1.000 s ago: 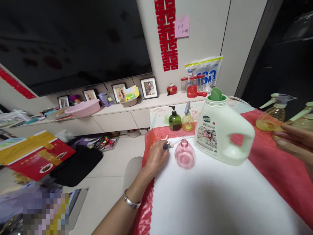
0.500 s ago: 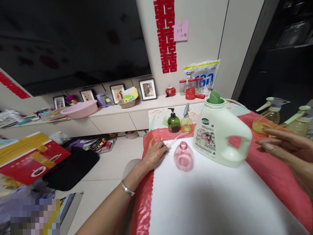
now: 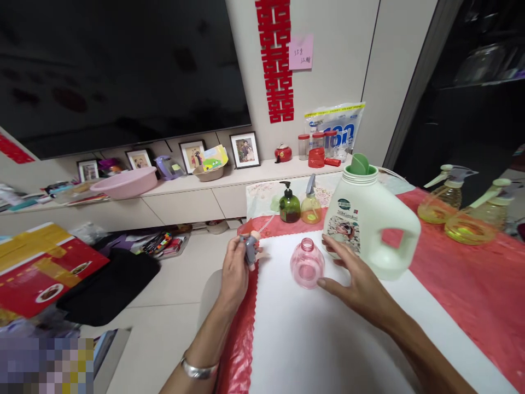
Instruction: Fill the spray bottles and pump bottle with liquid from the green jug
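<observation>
My left hand [image 3: 233, 273] is closed around a grey trigger spray head [image 3: 250, 251] with a pinkish collar, above the table's left edge. A thin clear tube runs up and away from it. My right hand [image 3: 363, 282] is open, thumb and fingers apart, at the right side of a pink see-through bottle [image 3: 307, 267]. Its thumb tip is at the bottle's lower right; I cannot tell whether it touches. The bottle stands upright with an uncapped neck. Just behind my right hand stands a pale green detergent jug [image 3: 375, 219] with a green cap piece [image 3: 360, 164] in its mouth.
Behind the pink bottle stand a green pump bottle [image 3: 290, 208] and a yellowish spray bottle [image 3: 310, 209]. Two more spray bottles [image 3: 471, 227] [image 3: 443, 202] stand on the red plastic cover [image 3: 459, 268] at right. A white sheet [image 3: 303, 334] covers the table's front.
My left hand has lifted the spray head off the table's left edge and turned upright with it. My right hand has come in from the far right to beside the pink bottle.
</observation>
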Tool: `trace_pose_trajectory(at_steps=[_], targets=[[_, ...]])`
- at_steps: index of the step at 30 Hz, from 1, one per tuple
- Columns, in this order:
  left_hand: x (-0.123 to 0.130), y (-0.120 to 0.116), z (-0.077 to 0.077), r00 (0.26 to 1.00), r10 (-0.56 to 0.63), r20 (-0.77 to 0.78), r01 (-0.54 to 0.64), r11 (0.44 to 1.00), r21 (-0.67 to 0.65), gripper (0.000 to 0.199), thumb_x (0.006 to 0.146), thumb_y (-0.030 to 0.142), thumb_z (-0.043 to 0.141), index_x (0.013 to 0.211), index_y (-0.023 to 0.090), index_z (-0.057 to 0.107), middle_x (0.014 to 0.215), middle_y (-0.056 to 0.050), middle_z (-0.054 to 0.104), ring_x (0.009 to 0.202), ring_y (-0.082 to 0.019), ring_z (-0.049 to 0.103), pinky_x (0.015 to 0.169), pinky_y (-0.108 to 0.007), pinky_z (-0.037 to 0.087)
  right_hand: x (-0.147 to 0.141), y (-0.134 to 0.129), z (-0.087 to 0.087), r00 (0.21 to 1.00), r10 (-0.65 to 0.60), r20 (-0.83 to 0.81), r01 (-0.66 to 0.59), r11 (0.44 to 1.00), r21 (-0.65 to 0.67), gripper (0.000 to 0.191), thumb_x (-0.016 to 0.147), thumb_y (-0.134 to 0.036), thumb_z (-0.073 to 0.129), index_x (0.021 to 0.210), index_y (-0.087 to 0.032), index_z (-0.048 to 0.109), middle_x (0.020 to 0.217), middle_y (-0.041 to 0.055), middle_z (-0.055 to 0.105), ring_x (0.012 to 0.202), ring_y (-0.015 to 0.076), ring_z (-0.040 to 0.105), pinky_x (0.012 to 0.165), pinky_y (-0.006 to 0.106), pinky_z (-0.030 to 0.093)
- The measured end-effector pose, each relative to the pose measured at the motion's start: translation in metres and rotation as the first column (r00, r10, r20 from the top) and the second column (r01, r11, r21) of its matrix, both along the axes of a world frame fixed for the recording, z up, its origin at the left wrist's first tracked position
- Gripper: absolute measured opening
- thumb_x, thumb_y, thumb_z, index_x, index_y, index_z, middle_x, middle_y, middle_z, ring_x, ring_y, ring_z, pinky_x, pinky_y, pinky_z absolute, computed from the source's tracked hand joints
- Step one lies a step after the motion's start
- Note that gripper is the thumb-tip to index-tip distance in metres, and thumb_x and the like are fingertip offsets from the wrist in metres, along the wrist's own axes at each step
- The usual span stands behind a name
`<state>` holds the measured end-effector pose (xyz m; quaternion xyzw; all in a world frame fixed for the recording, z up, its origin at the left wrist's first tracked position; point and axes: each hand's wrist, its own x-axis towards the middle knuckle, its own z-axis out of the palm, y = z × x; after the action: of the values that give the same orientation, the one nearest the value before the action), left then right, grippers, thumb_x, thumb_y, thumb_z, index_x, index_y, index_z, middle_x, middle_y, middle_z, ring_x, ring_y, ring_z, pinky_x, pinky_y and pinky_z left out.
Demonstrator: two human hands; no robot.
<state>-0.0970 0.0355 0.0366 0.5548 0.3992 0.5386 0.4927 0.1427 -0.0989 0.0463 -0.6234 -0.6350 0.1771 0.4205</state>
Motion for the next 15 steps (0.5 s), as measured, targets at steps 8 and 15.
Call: trace_pose_trajectory(at_steps=[8,15], targets=[[-0.023,-0.019,0.056,0.951,0.117,0.286,-0.051,0.972,-0.228,0.028,0.084,0.039,0.066,0.097,0.015,0.066,0.067,0.0,0.066,0.054,-0.012,0.06,0.05,-0.022,0.051,0.012,-0.001,-0.007,0.999,0.013,-0.039,-0.014,1.0,-0.028,0.068,0.091,-0.06,0.058,0.15,-0.033,0.038,0.149,0.0008,0.038,0.13,0.0209,0.047,0.101,0.039,0.055],[-0.04,-0.02,0.112,0.995,-0.091,-0.038,0.093,0.993,0.071,0.033,0.076,0.042,0.078,0.096,0.017,0.071,0.067,0.0,0.066,0.055,-0.014,0.059,0.044,-0.025,0.056,0.019,0.0,-0.007,0.997,0.032,-0.067,-0.036,0.998,-0.053,0.052,0.092,-0.057,0.059,0.137,-0.032,0.053,0.131,0.0005,0.053,0.111,0.0167,0.058,0.092,0.035,0.058]])
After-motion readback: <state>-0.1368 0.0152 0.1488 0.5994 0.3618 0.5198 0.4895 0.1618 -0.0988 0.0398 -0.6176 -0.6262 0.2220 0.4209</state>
